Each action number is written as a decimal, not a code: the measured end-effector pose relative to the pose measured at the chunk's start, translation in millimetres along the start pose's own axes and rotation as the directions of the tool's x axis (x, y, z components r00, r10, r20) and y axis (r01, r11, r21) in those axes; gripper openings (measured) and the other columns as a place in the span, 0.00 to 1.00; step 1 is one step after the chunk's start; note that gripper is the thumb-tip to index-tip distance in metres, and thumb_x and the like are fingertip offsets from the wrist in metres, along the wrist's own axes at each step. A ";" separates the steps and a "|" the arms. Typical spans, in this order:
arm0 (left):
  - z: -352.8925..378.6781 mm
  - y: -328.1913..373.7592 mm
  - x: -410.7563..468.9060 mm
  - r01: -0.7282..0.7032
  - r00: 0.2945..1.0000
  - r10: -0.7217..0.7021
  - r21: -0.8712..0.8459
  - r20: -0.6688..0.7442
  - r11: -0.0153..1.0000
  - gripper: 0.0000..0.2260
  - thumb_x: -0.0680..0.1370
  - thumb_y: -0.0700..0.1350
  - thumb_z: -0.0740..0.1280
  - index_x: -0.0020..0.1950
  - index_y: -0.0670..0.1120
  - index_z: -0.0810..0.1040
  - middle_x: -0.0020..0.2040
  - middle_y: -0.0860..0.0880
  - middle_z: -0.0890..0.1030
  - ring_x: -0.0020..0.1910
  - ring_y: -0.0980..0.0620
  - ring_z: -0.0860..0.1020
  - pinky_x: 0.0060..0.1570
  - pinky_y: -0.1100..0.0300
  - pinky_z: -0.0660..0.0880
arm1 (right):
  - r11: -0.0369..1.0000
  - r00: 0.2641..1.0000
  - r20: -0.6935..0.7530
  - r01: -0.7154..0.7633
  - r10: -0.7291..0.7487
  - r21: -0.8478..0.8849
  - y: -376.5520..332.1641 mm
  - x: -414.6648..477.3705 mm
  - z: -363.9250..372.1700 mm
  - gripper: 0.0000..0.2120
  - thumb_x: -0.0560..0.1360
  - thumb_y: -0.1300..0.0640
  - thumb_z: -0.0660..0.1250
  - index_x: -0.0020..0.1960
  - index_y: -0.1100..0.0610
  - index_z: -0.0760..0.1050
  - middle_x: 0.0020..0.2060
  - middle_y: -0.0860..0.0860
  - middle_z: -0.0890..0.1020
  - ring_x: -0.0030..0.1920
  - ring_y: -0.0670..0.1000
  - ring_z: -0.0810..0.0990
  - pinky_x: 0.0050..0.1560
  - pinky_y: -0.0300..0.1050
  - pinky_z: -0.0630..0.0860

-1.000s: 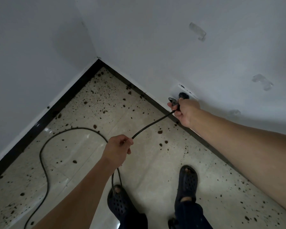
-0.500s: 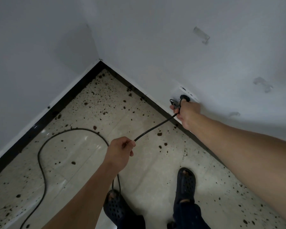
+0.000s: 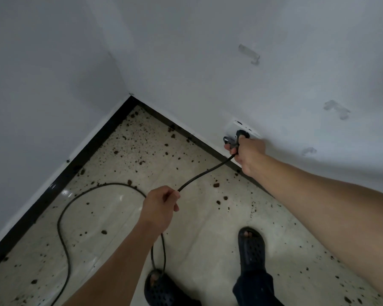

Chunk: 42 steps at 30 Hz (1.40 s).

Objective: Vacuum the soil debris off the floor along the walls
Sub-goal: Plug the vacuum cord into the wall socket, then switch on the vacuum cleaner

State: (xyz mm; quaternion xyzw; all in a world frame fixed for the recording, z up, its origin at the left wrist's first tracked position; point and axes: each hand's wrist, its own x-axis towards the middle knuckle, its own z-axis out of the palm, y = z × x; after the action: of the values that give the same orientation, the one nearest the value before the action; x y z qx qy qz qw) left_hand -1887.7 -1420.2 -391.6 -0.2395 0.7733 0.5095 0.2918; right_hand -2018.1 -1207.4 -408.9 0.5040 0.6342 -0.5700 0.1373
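Dark soil crumbs (image 3: pixel 142 162) lie scattered over the pale tiled floor (image 3: pixel 111 217), thickest near the corner and along the black skirting (image 3: pixel 53 191). My right hand (image 3: pixel 248 155) grips the black plug (image 3: pixel 240 134) at the white wall socket (image 3: pixel 234 128) low on the right wall. A black power cord (image 3: pixel 203 173) runs from the plug down to my left hand (image 3: pixel 159 208), which is closed around it. Beyond that hand the cord loops over the floor (image 3: pixel 62 217) to the bottom left. No vacuum cleaner is in view.
Two white walls meet at the corner (image 3: pixel 131 96). My feet in dark perforated sandals stand at the bottom, the left (image 3: pixel 159 288) and the right (image 3: pixel 251 248). Clear plastic hooks (image 3: pixel 249 53) stick to the right wall.
My right hand has pushed the plug a little closer against the socket. My left hand still holds the cord in about the same place. The view has shifted slightly.
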 end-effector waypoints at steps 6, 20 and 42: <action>2.0 -2.9 -2.3 0.025 0.998 -0.025 0.000 -0.061 1.000 0.06 0.80 0.42 0.63 0.47 0.43 0.79 0.38 0.47 0.80 0.40 0.49 0.77 0.46 0.55 0.75 | 0.996 0.972 0.220 -0.080 0.084 -0.029 -6.6 -5.8 -20.9 0.16 0.83 0.54 0.56 0.66 0.61 0.70 0.43 0.60 0.84 0.34 0.53 0.84 0.26 0.39 0.74; -20.2 -12.7 -181.9 0.362 0.882 -0.390 -0.149 -0.265 0.920 0.07 0.78 0.43 0.67 0.54 0.41 0.79 0.45 0.43 0.82 0.45 0.44 0.80 0.45 0.56 0.75 | 0.455 0.857 0.511 0.431 0.063 -0.779 20.0 -124.6 -95.7 0.08 0.80 0.52 0.64 0.54 0.54 0.78 0.51 0.53 0.81 0.46 0.52 0.81 0.38 0.44 0.78; 106.6 -158.4 -573.6 0.378 0.304 -0.751 -0.649 -0.587 0.660 0.04 0.76 0.41 0.66 0.46 0.47 0.80 0.40 0.50 0.82 0.45 0.47 0.80 0.46 0.57 0.73 | -0.309 0.247 0.841 0.946 0.481 -0.101 254.0 -379.4 -168.7 0.15 0.78 0.47 0.63 0.62 0.49 0.74 0.46 0.47 0.82 0.53 0.53 0.79 0.50 0.45 0.74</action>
State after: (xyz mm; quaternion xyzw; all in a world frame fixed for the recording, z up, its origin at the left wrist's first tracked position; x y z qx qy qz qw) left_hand -1349.7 -1337.3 -128.5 -0.7623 0.5532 0.3361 0.0032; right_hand -1576.0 -1285.4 -220.6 -0.4510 0.7296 -0.0226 0.5136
